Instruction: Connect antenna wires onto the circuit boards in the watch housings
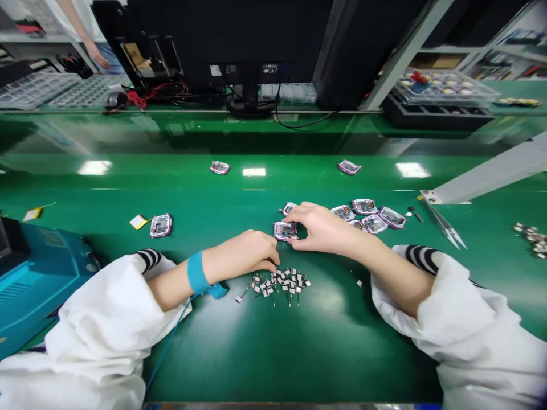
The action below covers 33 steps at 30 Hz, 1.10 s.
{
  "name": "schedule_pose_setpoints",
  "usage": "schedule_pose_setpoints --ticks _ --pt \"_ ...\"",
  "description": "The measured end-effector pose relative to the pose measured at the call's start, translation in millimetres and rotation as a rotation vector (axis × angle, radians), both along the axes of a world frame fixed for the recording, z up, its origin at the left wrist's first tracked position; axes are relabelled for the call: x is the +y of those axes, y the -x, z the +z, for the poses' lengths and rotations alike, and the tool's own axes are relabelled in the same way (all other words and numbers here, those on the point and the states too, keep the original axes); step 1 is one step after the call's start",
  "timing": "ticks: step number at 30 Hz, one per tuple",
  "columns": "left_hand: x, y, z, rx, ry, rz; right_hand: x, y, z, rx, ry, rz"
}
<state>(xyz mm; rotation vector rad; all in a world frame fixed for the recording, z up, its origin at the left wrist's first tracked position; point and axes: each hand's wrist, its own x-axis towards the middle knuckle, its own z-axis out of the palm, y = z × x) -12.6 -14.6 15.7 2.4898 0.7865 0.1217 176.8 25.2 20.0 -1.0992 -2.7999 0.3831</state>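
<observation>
Midway along the counter (333, 347), well in from its near edge, the right hand (317, 226) pinches a purple-rimmed device (282, 231) between thumb and forefinger; its other fingertips are hidden. Whether the device lies flat or is slightly raised is hard to tell. The left hand (252, 250), with a teal strap (197, 273) around the wrist, curls just beside the device, above a loose pile of small wired parts (290, 279) closer to the near edge. Its fingertips are tucked out of sight, so I cannot tell whether they grip anything. On the far-edge side of the pinched device, a second device (289, 208) is partly covered by the right hand. Toward the counter's right edge lies a group of similar devices (375, 224), one partly hidden behind the right wrist. Farther right, tweezers (448, 229) meet a white bar (491, 171); their overlap is unclear. Toward the left edge, a teal machine (43, 279) is cut off.
</observation>
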Motion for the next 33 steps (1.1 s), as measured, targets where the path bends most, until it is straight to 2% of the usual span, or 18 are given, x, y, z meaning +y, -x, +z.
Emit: schedule_pose_setpoints --ticks 6,11,14,16,19,21,23,27,29,31,33 --pt "3 1 6.3 -0.077 0.096 0.048 3 -23 3.9 0.082 0.029 -0.053" --pt "11 4 3.9 -0.28 0.233 0.254 -6 -41 -1.6 0.03 0.165 0.056" --pt "17 4 -1.5 -0.442 0.323 0.369 -7 -47 -3.1 0.019 0.201 0.069" --pt "18 4 -3.8 -0.532 0.371 0.422 -8 -43 -0.2 0.06 0.166 0.012" --pt "17 2 -4.1 -0.611 0.421 0.461 -9 -26 4.3 0.274 0.078 -0.127" --pt "14 1 -3.4 -0.631 0.436 0.464 -12 -12 4.2 0.431 0.028 -0.146" --pt "12 0 -2.9 -0.638 0.419 0.474 -15 -3 1.6 0.518 -0.015 -0.108" --pt "8 -3 -3.9 -0.648 0.263 0.544 -20 2 -3.9 0.555 -0.03 -0.06" --pt "7 -4 -5.2 -0.606 0.043 0.518 -20 1 -5.0 0.543 0.013 -0.128" --pt "6 -3 -7.2 -0.514 -0.248 0.419 -18 0 -5.3 0.519 0.059 -0.208" --pt "7 -2 -9.7 -0.425 -0.451 0.326 -14 -3 -5.9 0.484 0.074 -0.196"
